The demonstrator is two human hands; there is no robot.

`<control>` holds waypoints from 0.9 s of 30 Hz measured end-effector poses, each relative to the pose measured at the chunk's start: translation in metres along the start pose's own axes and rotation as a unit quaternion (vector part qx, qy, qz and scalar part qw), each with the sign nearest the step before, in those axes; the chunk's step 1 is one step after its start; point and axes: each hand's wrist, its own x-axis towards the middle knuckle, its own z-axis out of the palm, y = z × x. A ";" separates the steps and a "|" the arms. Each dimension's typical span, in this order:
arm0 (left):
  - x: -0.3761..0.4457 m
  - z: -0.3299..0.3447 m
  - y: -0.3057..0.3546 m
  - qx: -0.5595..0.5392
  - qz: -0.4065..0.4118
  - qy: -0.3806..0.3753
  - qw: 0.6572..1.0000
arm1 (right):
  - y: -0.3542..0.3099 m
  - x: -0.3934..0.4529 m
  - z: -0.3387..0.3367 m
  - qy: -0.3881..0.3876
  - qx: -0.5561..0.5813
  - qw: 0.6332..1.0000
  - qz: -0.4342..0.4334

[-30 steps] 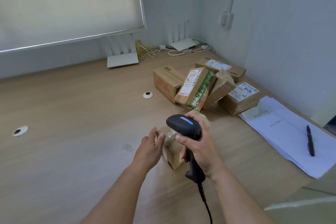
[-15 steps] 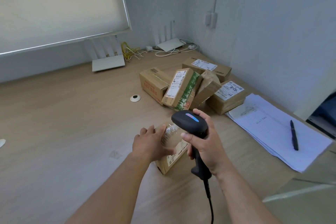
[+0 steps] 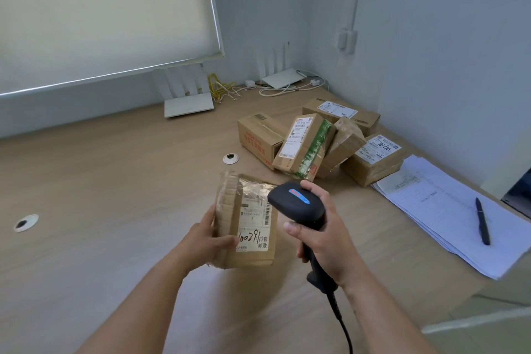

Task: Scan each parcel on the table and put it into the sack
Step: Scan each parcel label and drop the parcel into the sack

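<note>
My left hand [image 3: 207, 240] grips a taped brown cardboard parcel [image 3: 244, 221] by its left edge and holds it tilted up, its white label with red handwriting facing me. My right hand [image 3: 321, 238] grips a black corded barcode scanner [image 3: 297, 204] just to the parcel's right, its head over the label's upper right corner. Several more cardboard parcels [image 3: 310, 144] lie piled at the far right of the wooden table [image 3: 115, 181]. No sack is in view.
A stack of white papers [image 3: 448, 210] with a black pen [image 3: 482, 221] lies at the right. Two white routers [image 3: 188, 105] and cables sit along the back wall. Round cable holes [image 3: 230, 158] dot the tabletop. The scanner's cord hangs down toward me.
My left hand has lifted the parcel off the table and turned it so its label faces up. The scanner's head has come over the label. The view shifted.
</note>
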 end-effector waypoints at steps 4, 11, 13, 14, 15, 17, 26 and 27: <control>-0.015 -0.027 -0.016 -0.080 0.010 0.044 0.996 | 0.002 -0.011 0.020 -0.042 -0.035 0.999 -0.003; -0.032 -0.112 -0.028 -0.029 0.027 0.117 0.992 | -0.004 -0.029 0.062 -0.104 -0.062 0.993 -0.010; -0.038 -0.131 -0.030 -0.007 0.033 0.116 0.993 | -0.005 -0.033 0.074 -0.117 -0.069 0.991 -0.012; -0.042 -0.140 -0.031 0.010 0.034 0.116 0.993 | -0.005 -0.036 0.080 -0.122 -0.071 0.990 -0.013; -0.045 -0.148 -0.032 0.024 0.036 0.118 0.992 | -0.006 -0.038 0.086 -0.125 -0.070 0.990 -0.014; -0.048 -0.163 -0.037 0.037 0.036 0.121 0.991 | -0.007 -0.044 0.099 -0.129 -0.067 0.989 -0.014; -0.066 -0.202 -0.065 0.101 0.060 0.116 0.986 | 0.003 -0.069 0.142 -0.139 -0.073 0.987 -0.008; -0.068 -0.204 -0.068 0.106 0.062 0.117 0.986 | 0.004 -0.072 0.146 -0.140 -0.076 0.987 -0.009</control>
